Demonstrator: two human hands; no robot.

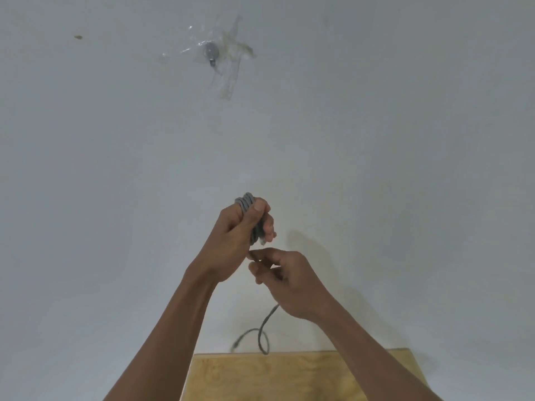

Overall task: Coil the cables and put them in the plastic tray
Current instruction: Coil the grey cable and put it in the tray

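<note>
Left hand [231, 241] clamps the grey coil [249, 211], fingers closed around the loops, held up in front of the wall [405, 140]. Right hand [289, 282] pinches the loose cable just below. Tail [262, 332] hangs down, curls once above the desk [289, 377]; the end points left. Coil's long axis runs roughly vertical. To do this well: feed slack with the right, keep loops same size, thumb pinning each turn. Tray not visible.

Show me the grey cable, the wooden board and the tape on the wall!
grey cable [248, 201]: head view, coiled loops above the fist.
wooden board [260, 377]: head view, bare top.
tape [231, 79]: head view, clear strip.
</note>
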